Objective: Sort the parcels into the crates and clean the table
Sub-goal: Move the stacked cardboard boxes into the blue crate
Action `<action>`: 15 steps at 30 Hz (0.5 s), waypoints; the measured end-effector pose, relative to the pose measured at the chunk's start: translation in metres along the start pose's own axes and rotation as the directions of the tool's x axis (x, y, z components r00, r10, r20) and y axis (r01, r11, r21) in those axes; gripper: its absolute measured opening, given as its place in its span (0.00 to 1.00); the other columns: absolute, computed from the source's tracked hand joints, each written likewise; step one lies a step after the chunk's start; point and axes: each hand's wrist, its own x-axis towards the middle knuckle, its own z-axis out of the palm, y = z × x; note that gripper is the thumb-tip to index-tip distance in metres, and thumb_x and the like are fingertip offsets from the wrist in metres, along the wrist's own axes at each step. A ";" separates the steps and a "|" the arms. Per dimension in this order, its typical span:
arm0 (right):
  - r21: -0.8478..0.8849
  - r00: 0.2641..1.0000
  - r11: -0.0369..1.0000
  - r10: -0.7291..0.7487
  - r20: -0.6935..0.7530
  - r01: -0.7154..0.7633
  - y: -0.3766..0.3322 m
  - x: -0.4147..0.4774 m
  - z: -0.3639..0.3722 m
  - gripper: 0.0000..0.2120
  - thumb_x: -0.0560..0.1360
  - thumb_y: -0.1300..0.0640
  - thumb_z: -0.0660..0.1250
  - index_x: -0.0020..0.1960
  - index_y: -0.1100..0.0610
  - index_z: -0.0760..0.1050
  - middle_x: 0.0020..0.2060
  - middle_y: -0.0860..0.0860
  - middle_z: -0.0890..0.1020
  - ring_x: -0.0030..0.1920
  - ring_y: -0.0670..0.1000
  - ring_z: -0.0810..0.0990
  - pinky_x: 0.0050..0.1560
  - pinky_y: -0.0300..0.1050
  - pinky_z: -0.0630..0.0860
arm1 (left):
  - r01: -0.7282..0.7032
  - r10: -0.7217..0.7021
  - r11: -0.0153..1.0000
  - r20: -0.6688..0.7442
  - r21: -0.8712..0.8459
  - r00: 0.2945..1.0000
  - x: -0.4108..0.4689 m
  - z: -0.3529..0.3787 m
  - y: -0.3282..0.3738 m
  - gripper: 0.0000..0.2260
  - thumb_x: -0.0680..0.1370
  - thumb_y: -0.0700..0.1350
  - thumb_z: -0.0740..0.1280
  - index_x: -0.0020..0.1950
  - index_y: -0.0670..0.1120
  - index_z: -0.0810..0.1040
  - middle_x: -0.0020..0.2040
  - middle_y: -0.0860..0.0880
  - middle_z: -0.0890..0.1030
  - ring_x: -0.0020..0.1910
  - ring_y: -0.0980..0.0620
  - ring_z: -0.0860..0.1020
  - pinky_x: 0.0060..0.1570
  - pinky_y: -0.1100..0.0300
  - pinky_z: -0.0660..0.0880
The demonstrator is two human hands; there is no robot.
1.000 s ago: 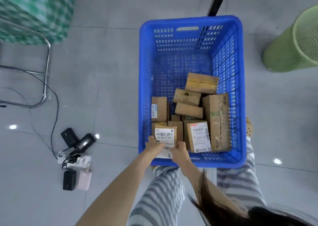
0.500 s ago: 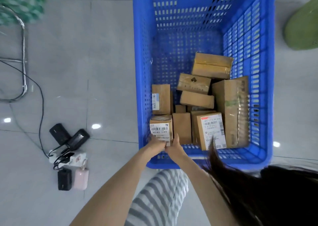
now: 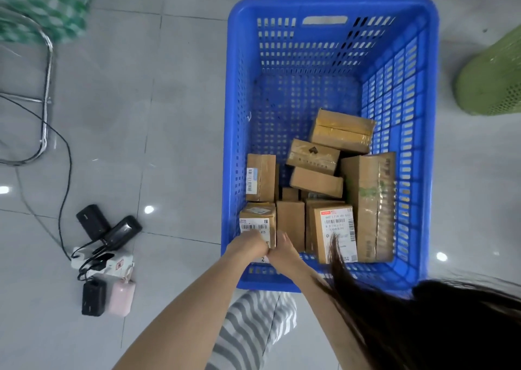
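Brown parcels (image 3: 315, 182) in blue crate (image 3: 332, 4)
Small labelled parcel (image 3: 257, 219) upright, touching left hand (image 3: 248, 246) and right hand (image 3: 285, 252); others jumbled beyond.
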 end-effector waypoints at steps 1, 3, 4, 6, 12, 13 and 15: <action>0.020 1.000 1.000 -0.017 -0.014 0.017 -0.003 -0.005 -0.007 0.28 0.79 0.62 0.57 0.77 0.59 0.52 0.76 0.56 0.58 0.75 0.54 0.57 0.69 0.43 0.60 | 0.005 -0.010 0.997 -0.055 -0.081 0.998 -0.007 -0.006 0.005 0.10 0.79 0.44 0.58 0.56 0.43 0.74 0.49 0.45 0.76 0.48 0.48 0.75 0.44 0.59 0.70; -0.006 0.999 0.999 -0.043 -0.031 0.042 -0.013 -0.017 -0.021 0.30 0.78 0.60 0.59 0.77 0.57 0.51 0.76 0.54 0.55 0.76 0.54 0.54 0.70 0.45 0.59 | -0.074 0.041 0.974 -0.155 -0.212 0.987 -0.017 -0.020 0.012 0.13 0.80 0.44 0.56 0.61 0.42 0.72 0.53 0.45 0.76 0.51 0.47 0.77 0.43 0.58 0.70; -0.020 0.999 0.999 -0.041 -0.024 0.040 -0.019 -0.025 -0.030 0.31 0.78 0.60 0.59 0.77 0.56 0.50 0.77 0.53 0.55 0.76 0.54 0.55 0.71 0.47 0.60 | -0.132 0.081 0.957 -0.199 -0.258 0.977 -0.023 -0.027 0.015 0.16 0.80 0.44 0.56 0.67 0.42 0.69 0.60 0.44 0.75 0.56 0.46 0.76 0.45 0.57 0.71; -0.031 0.997 0.997 -0.067 -0.032 0.066 -0.031 -0.037 -0.051 0.32 0.77 0.60 0.59 0.77 0.56 0.50 0.76 0.53 0.57 0.73 0.55 0.61 0.70 0.51 0.64 | -0.225 0.145 0.929 -0.269 -0.295 0.952 -0.034 -0.043 0.020 0.22 0.80 0.43 0.56 0.75 0.45 0.60 0.72 0.43 0.65 0.66 0.43 0.71 0.57 0.50 0.73; -0.188 0.946 0.962 -0.239 -0.218 0.200 -0.067 -0.086 -0.111 0.37 0.75 0.59 0.59 0.78 0.52 0.44 0.77 0.52 0.52 0.77 0.57 0.49 0.75 0.53 0.53 | -0.175 0.138 0.984 -0.433 -0.046 0.891 -0.096 -0.083 0.037 0.28 0.82 0.49 0.51 0.78 0.50 0.41 0.78 0.44 0.39 0.76 0.45 0.40 0.74 0.43 0.44; -0.295 0.919 0.933 -0.287 -0.271 0.205 -0.073 -0.096 -0.117 0.36 0.77 0.60 0.58 0.78 0.51 0.41 0.78 0.51 0.47 0.77 0.55 0.44 0.76 0.52 0.47 | -0.169 0.146 0.986 -0.479 -0.003 0.866 -0.109 -0.088 0.039 0.28 0.82 0.51 0.50 0.77 0.51 0.38 0.77 0.45 0.36 0.76 0.45 0.36 0.72 0.43 0.40; -0.478 0.838 0.854 -0.405 -0.366 0.204 -0.087 -0.123 -0.135 0.35 0.79 0.58 0.56 0.77 0.49 0.37 0.77 0.50 0.41 0.77 0.54 0.39 0.75 0.51 0.40 | -0.167 0.178 0.983 -0.565 0.071 0.806 -0.141 -0.100 0.041 0.28 0.82 0.54 0.49 0.77 0.53 0.36 0.76 0.45 0.33 0.75 0.46 0.34 0.71 0.43 0.36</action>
